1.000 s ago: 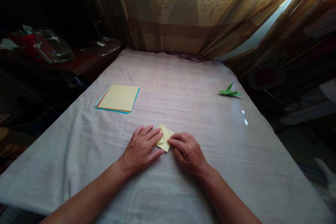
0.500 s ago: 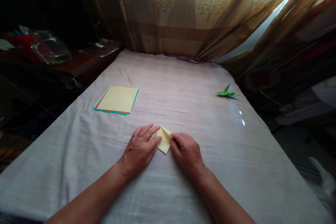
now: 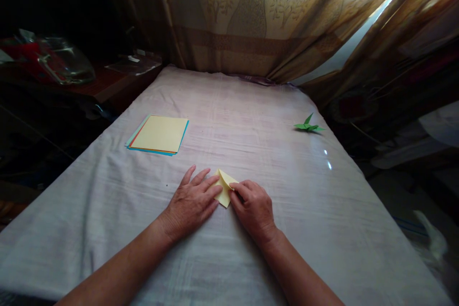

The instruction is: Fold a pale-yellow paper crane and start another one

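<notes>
A small piece of folded yellow paper [image 3: 224, 196] lies on the cloth-covered surface between my hands, one corner toward me. Its upper right flap stands partly raised. My left hand [image 3: 191, 201] rests flat with fingers spread, the fingertips pressing on the paper's left side. With thumb and index finger, my right hand [image 3: 253, 208] pinches the flap at the right edge. My fingers cover parts of both side edges.
A stack of square coloured paper [image 3: 159, 134], pale yellow on top, lies to the left. At the right sits a green folded-paper figure [image 3: 309, 125]. A dark side table [image 3: 103, 79] with a glass jar [image 3: 68, 64] stands far left; a patterned curtain [image 3: 247, 24] hangs behind.
My left fingers have spread apart and shifted further over the paper. My right hand has moved slightly left, bringing the pinched flap inward.
</notes>
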Demonstrator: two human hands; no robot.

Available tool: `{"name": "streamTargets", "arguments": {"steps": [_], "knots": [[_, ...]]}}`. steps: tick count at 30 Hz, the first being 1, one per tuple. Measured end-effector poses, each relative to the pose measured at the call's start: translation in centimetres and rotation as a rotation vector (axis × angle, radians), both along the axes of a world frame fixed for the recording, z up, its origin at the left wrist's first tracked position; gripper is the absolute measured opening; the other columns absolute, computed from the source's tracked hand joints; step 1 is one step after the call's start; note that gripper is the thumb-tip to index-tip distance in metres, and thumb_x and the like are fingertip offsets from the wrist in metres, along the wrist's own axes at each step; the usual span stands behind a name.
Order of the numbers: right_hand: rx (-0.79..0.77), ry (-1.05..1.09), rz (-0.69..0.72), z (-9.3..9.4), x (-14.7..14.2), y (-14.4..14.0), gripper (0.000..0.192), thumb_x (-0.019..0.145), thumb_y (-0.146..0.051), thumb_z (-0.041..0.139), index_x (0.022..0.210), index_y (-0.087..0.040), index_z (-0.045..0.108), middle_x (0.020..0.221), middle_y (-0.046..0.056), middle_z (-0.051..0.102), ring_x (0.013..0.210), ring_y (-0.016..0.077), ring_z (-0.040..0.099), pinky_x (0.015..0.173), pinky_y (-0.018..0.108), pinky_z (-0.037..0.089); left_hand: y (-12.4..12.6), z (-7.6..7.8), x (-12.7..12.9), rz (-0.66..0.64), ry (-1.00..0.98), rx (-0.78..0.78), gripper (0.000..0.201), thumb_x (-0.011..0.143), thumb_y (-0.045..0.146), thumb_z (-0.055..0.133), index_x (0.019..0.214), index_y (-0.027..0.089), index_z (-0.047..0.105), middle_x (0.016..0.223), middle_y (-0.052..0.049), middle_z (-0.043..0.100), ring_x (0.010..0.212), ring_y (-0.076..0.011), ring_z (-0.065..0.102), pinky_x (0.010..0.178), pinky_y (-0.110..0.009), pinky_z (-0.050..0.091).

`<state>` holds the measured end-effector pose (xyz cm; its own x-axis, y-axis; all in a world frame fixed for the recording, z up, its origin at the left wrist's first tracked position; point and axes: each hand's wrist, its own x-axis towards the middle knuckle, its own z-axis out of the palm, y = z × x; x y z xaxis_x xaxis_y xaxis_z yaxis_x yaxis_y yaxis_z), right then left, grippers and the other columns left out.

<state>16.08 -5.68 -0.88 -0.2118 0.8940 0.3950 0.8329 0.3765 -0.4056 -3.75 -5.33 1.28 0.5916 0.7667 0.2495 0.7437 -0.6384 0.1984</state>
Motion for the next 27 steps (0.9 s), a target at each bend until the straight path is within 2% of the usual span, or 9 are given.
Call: {"name": "streamTargets", "arguments": {"steps": [4, 13, 20, 27], "knots": [[0.023, -0.009, 0.030, -0.2, 0.0, 0.0, 0.015, 0.088, -0.020, 0.059, 0.096, -0.024, 0.071, 0.081, 0.003, 0.068, 0.075, 0.0179, 0.059, 0.070, 0.029, 0.041, 0.7, 0.2, -0.4, -0.013, 0.006, -0.051, 0.026, 0.087, 0.028, 0.060, 0.112, 0.024, 0.063, 0.136, -0.006, 0.058, 0.133, -0.0313, 0.043, 0.115, -0.057, 0.020], [0.016, -0.001, 0.041, -0.5, 0.1, 0.1, 0.018, 0.089, -0.019, 0.057, 0.098, -0.024, 0.071, 0.081, 0.003, 0.068, 0.076, 0.0178, 0.059, 0.070, 0.028, 0.043, 2.0, 0.6, -1.0, -0.089, 0.021, -0.082, 0.035, 0.084, 0.042, 0.063, 0.113, 0.023, 0.062, 0.133, -0.008, 0.059, 0.133, -0.0304, 0.043, 0.118, -0.054, 0.013], [0.057, -0.020, 0.068, -0.3, 0.0, 0.0, 0.019, 0.090, -0.021, 0.056, 0.097, -0.025, 0.073, 0.081, 0.004, 0.066, 0.075, 0.0174, 0.059, 0.070, 0.029, 0.044, 2.1, 0.4, -1.2, -0.087, 0.033, -0.111, 0.037, 0.084, 0.042, 0.063, 0.116, 0.023, 0.060, 0.138, -0.007, 0.056, 0.135, -0.0311, 0.042, 0.117, -0.053, 0.011], [0.081, -0.005, 0.124, -0.6, 0.1, 0.1, 0.019, 0.091, -0.021, 0.057, 0.102, -0.024, 0.072, 0.092, 0.005, 0.071, 0.081, 0.0182, 0.061, 0.075, 0.030, 0.047, 2.0, 0.3, -1.2, -0.079, 0.017, -0.093, 0.038, 0.086, 0.045, 0.061, 0.117, 0.022, 0.060, 0.138, -0.007, 0.057, 0.133, -0.0300, 0.044, 0.118, -0.052, 0.011]]}}
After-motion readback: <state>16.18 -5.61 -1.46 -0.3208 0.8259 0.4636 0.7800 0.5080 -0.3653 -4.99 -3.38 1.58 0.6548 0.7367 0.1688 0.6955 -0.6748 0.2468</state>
